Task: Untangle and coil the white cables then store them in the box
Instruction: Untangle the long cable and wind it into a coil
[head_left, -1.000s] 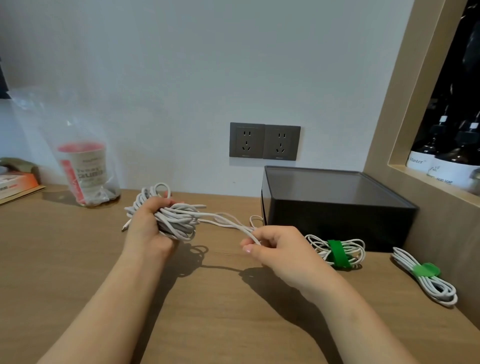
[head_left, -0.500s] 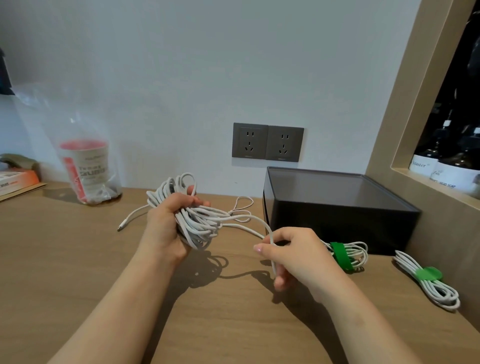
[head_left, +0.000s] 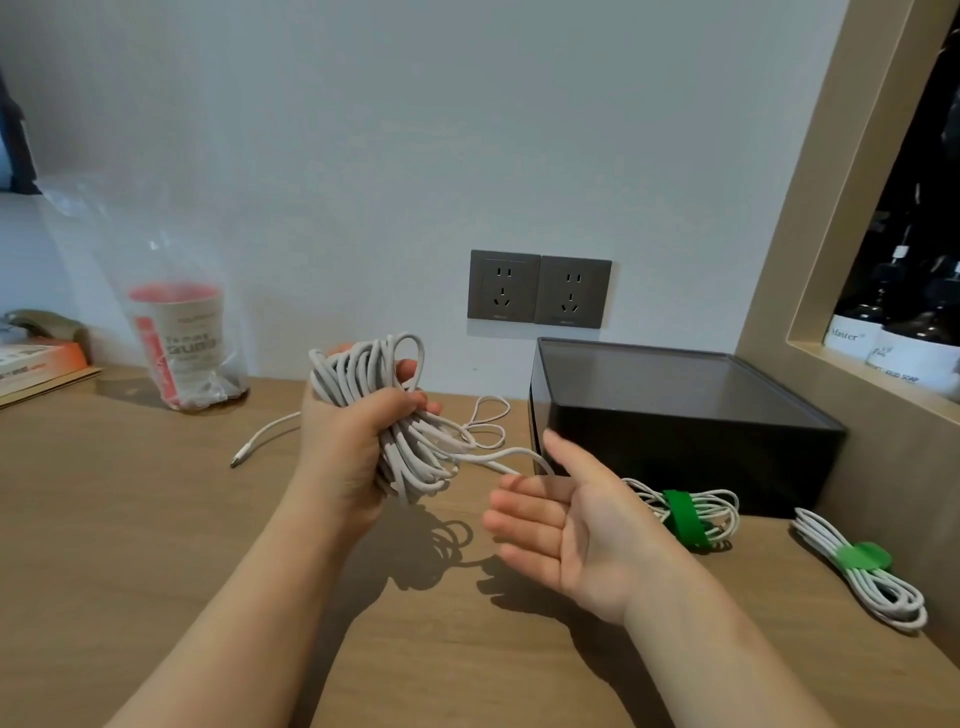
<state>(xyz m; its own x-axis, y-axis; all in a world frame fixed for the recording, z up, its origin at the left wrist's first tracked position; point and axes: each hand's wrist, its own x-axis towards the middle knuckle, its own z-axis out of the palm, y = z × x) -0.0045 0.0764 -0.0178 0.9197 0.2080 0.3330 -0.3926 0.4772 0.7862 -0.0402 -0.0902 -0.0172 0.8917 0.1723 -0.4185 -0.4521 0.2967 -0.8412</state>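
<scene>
Hands mid-untangle: left hand (head_left: 353, 457) clenched round a tangled bundle of thin white cable (head_left: 415, 462), right hand (head_left: 576, 530) slack, palm up, gripping nothing.

Left of the bundle, a loose plug end (head_left: 260, 442) trails on the wooden desk (head_left: 156, 519). One strand (head_left: 504, 453) runs right to the crook of the right thumb, draped, not pinched. Beyond that hand sits the low black rectangular box (head_left: 675, 431), with a coiled white cable in a green tie (head_left: 722, 506) before it and a second tied coil (head_left: 883, 597) farther right, neither stored. Untangling appears to be the step in hand. Next, the right hand probably needs to regrip that strand and draw it free.
</scene>
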